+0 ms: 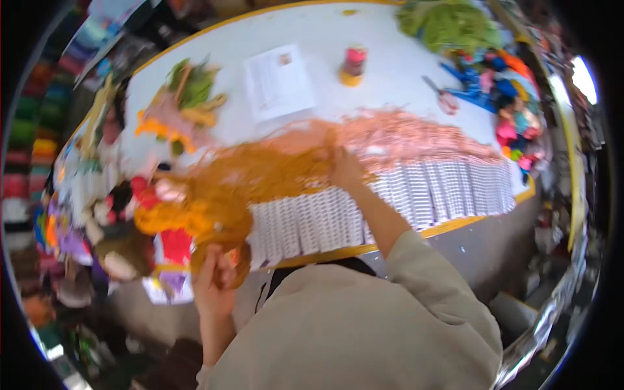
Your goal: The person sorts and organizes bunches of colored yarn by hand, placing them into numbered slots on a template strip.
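My left hand is closed around a bundle of mustard yarn, held low near the table's front edge. The blurred right hand reaches over the table, its fingers at the border between mustard strands and pink strands. Whether those fingers pinch a strand is too smeared to make out. Below the strands runs a long row of white printed strips, side by side along the front edge. The yarn lies across their upper ends.
Scissors lie at the right near a heap of coloured yarn. Green yarn sits at the far right. A printed sheet, a small pink-and-yellow container and yarn scraps rest farther back. More coloured bundles crowd the left.
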The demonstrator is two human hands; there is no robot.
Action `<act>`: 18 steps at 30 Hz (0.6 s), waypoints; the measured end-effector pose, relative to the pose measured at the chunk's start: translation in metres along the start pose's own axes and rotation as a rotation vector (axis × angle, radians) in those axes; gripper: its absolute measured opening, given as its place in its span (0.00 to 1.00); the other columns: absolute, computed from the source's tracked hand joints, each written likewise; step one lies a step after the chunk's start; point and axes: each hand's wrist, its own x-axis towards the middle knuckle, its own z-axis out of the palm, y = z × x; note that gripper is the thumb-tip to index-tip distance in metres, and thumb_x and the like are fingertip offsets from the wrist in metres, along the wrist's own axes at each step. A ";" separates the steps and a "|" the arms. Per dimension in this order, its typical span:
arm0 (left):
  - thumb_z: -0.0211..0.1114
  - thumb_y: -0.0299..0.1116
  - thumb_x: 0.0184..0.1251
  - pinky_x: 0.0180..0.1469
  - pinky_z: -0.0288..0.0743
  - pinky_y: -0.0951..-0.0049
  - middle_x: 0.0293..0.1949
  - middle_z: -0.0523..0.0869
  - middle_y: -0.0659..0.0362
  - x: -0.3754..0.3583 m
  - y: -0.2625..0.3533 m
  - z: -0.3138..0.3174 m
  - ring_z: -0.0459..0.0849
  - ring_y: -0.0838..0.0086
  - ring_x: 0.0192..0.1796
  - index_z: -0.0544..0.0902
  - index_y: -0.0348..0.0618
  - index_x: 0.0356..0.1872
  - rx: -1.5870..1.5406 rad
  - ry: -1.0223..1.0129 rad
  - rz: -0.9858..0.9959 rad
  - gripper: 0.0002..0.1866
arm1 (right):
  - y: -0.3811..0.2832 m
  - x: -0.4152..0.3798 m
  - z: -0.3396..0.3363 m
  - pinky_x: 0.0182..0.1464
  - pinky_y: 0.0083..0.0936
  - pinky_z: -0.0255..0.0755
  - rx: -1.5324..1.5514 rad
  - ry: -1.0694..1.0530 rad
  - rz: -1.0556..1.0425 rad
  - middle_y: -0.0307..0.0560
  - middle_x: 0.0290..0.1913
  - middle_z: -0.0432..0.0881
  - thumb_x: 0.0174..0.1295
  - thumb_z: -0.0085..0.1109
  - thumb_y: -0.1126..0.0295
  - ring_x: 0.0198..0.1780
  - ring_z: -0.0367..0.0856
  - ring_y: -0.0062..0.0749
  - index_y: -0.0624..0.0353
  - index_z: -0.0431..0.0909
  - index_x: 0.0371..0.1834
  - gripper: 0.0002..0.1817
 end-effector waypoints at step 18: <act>0.50 0.36 0.77 0.17 0.54 0.85 0.26 0.67 0.66 0.035 0.134 0.033 0.60 0.85 0.20 0.70 0.42 0.45 -0.186 -0.721 0.226 0.08 | 0.023 -0.335 0.021 0.43 0.25 0.76 0.829 0.252 0.615 0.44 0.35 0.84 0.65 0.59 0.68 0.36 0.82 0.27 0.63 0.80 0.47 0.12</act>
